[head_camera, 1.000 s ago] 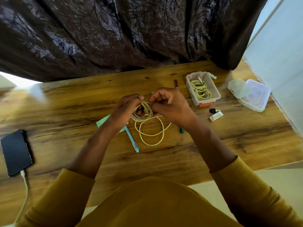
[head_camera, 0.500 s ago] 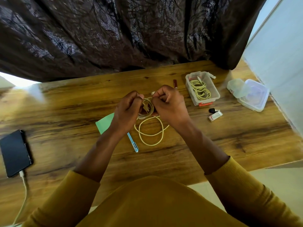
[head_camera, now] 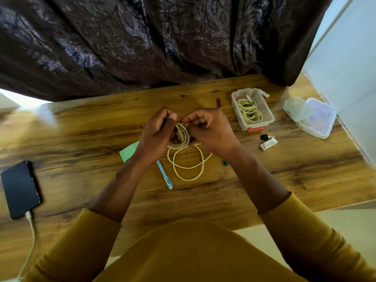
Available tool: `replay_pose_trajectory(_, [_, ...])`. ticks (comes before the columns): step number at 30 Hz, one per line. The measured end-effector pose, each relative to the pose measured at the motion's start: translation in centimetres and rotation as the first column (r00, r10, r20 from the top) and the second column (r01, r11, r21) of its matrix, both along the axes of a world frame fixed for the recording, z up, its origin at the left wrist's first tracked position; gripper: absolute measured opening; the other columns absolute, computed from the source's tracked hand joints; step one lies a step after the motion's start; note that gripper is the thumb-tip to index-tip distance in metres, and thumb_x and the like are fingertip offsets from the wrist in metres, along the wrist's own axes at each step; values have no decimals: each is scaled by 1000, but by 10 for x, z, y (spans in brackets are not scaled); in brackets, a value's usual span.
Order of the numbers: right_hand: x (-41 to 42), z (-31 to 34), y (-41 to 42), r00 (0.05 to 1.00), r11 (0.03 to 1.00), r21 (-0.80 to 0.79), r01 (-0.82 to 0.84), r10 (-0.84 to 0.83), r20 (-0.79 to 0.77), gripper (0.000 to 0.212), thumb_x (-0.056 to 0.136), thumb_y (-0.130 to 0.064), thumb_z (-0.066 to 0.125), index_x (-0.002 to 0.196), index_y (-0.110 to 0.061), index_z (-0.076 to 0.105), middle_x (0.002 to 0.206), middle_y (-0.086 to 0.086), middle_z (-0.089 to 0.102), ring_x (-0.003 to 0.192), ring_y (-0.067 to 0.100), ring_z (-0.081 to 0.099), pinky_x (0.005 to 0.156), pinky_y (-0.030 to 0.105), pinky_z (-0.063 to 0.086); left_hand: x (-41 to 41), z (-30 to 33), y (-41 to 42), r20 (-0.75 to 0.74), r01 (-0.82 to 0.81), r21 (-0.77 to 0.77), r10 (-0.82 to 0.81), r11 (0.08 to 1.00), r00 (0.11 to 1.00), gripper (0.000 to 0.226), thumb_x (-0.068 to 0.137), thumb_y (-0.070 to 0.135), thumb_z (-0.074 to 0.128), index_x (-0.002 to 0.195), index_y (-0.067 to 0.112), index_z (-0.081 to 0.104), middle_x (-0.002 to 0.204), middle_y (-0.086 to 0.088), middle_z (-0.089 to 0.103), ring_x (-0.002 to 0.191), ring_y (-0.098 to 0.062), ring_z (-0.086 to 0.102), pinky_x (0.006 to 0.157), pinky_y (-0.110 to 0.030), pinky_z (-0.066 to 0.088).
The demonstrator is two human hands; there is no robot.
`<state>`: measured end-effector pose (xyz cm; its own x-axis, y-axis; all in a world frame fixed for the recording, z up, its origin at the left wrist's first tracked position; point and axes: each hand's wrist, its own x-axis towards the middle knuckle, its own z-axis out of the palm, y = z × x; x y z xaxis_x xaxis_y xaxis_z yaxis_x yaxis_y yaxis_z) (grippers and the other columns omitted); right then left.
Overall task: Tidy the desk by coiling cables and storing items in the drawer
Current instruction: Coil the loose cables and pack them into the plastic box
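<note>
Two bare hands at the middle of the brown wooden desk, both grasping one pale yellow round cable: left hand curled round the coiled part, right hand pinching the cable near the top of the coil. Loose loops lying on the wood just below the hands, toward the near edge. Toward the far right corner, clear plastic box with another yellow coiled cable inside.
</note>
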<state>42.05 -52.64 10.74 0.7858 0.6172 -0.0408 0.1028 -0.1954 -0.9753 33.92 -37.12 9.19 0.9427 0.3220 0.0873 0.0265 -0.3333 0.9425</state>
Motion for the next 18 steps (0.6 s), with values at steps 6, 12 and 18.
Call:
replay_pose_trajectory(6, [-1,2,2,998,999,-16,47,-48,-40,8,95,2,68,99,-4,72,81,6,77,69,20,78,55,30,60,0,-3,-2,-15,3,4,-3,1000,1000,27,113,27,39,94,15,53,73,15,62,68,0,58,63,-21,47])
replay_pose_trajectory(12, [-3,1,3,983,989,3,145,-144,-114,7,97,-2,65,102,-3,69,88,15,76,72,26,78,61,45,65,1,-3,-5,38,-4,27,3,1000,999,25,113,27,36,98,12,48,79,18,54,70,3,52,65,-19,45])
replay_pose_trajectory(18, [-9,-1,6,937,961,32,274,-260,-232,7,103,-9,55,105,-6,61,95,20,73,75,29,78,64,47,65,3,-4,-5,94,-75,60,69,995,993,22,114,26,37,101,14,50,87,12,57,78,-3,59,69,-24,51])
